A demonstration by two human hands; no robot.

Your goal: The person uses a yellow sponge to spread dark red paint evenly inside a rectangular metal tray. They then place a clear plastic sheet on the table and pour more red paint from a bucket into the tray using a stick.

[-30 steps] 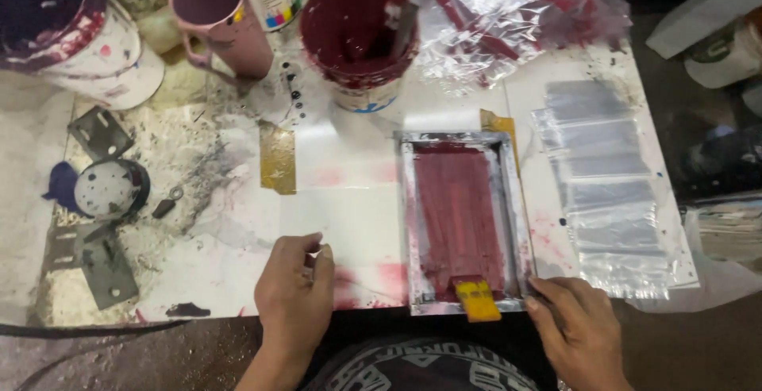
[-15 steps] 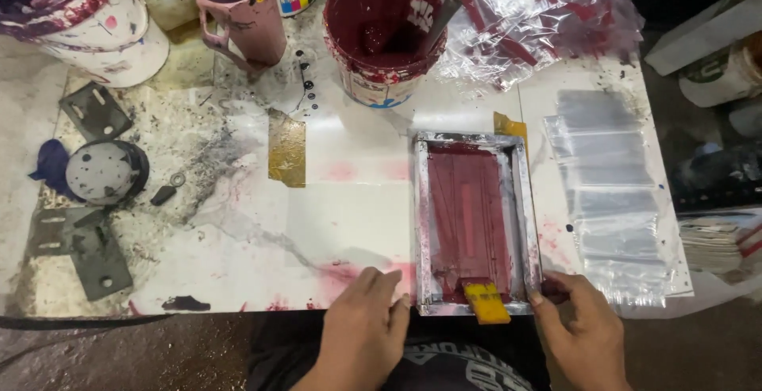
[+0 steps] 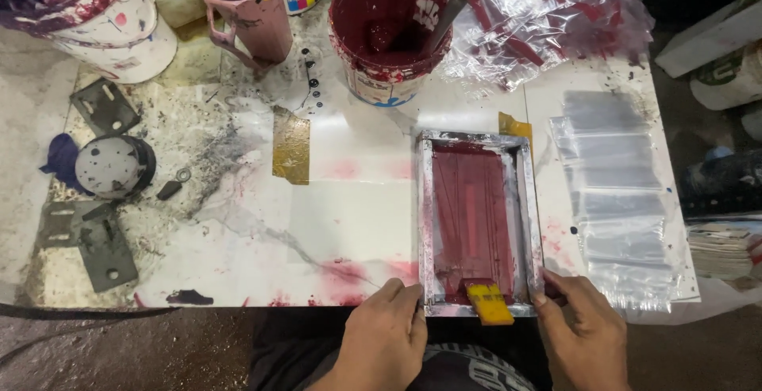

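A small metal-framed printing screen [image 3: 479, 138], coated in dark red ink, lies flat near the table's front edge. A yellow-handled squeegee [image 3: 489, 302] rests on the frame's near side. My left hand [image 3: 386, 343] grips the frame's near left corner. My right hand [image 3: 583, 334] holds the near right corner, fingers curled on the rim. A row of clear plastic bags [image 3: 615, 192] lies overlapped to the right of the screen.
At the back stand an open can of dark red ink [image 3: 389, 30], a pink mug [image 3: 244, 6] and a white paint bucket [image 3: 95, 18]. Crumpled printed bags [image 3: 548, 10] pile at back right. Metal brackets [image 3: 99, 240] and a round lid [image 3: 111, 166] sit left.
My left hand has slid right along the table's front edge onto the frame's near left corner. My right hand stays at the near right corner.
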